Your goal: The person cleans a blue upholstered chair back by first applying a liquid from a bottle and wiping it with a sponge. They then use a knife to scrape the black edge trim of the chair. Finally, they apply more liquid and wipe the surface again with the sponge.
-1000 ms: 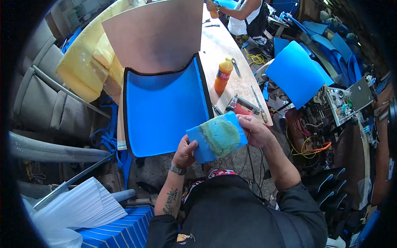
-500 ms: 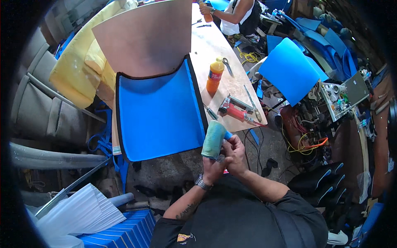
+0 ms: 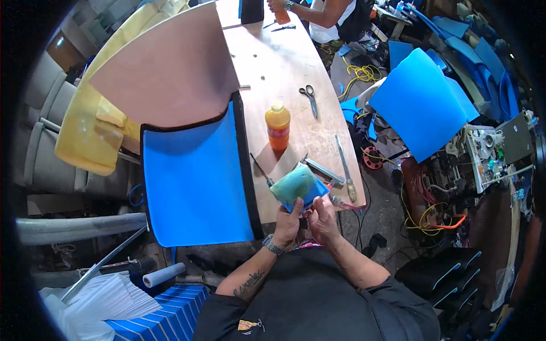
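Just ahead of the hands (image 3: 286, 227), a silver-and-red staple gun (image 3: 326, 171) and an orange-filled plastic bottle (image 3: 277, 128) blocked a straight pass over the pale wooden counter (image 3: 284, 65). Bare wood lay open between the bottle and the black-handled metal scissors (image 3: 311, 103); a black-edged blue panel (image 3: 196, 182) took up the left side.

Black short-sleeved shirt (image 3: 330, 295), small orange-yellow emblem (image 3: 247, 325) on its front, silver metal-link watch (image 3: 273, 245) on the left wrist, dark script tattoo (image 3: 249, 283) along that forearm
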`<state>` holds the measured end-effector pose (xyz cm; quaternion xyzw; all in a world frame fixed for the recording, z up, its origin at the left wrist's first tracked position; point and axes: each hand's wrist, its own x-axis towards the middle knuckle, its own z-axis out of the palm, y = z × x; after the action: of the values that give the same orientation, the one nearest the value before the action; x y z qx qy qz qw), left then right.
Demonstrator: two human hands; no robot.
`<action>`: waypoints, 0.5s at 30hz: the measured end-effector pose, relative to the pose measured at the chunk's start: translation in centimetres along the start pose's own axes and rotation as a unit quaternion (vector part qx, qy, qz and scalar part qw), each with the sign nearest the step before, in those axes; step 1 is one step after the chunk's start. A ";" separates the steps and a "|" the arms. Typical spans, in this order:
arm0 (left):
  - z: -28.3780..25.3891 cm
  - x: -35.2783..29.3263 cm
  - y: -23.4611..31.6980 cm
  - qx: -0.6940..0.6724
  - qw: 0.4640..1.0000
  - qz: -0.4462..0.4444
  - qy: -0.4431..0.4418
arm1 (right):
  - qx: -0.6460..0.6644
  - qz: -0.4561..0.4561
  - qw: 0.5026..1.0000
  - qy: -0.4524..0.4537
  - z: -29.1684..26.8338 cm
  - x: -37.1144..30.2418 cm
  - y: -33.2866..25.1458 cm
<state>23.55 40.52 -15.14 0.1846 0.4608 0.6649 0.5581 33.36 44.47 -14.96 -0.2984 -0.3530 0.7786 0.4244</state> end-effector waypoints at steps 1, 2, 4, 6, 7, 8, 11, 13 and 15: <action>-0.2 1.7 -1.2 0.068 0.997 0.004 -0.041 | 0.011 -0.004 1.000 -0.029 -1.4 1.2 0.0; -0.2 2.9 -2.4 0.136 0.987 0.006 -0.080 | 0.026 0.016 1.000 0.003 -2.7 1.7 -0.4; 1.6 4.2 -3.5 0.161 0.985 0.000 -0.053 | 0.054 0.040 0.996 0.059 -4.5 3.0 -1.3; 2.2 5.3 -4.4 0.244 0.960 0.123 -0.067 | 0.086 0.045 0.988 0.119 -7.3 4.3 -1.0; 2.3 5.2 -3.2 0.409 0.889 0.199 -0.055 | 0.091 0.021 0.986 0.139 -6.8 4.9 -2.9; 2.0 5.8 -3.6 0.278 0.956 0.091 -0.021 | 0.097 -0.004 0.982 0.159 -6.8 5.7 -4.1; 0.2 7.8 -3.2 -0.147 0.966 -0.209 0.033 | 0.059 0.032 0.980 0.188 -10.2 7.6 -6.5; 0.2 11.7 -2.7 -0.329 0.918 -0.222 0.008 | 0.032 0.021 0.981 0.192 -14.4 8.8 -7.4; -0.4 17.0 -2.6 -0.468 0.861 -0.201 0.008 | -0.058 -0.027 0.986 0.154 -16.6 9.5 -7.9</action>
<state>19.46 55.71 -22.05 -0.2002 0.1272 0.6771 0.6967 45.29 60.76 -19.68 -0.4294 -0.3360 0.6895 0.4768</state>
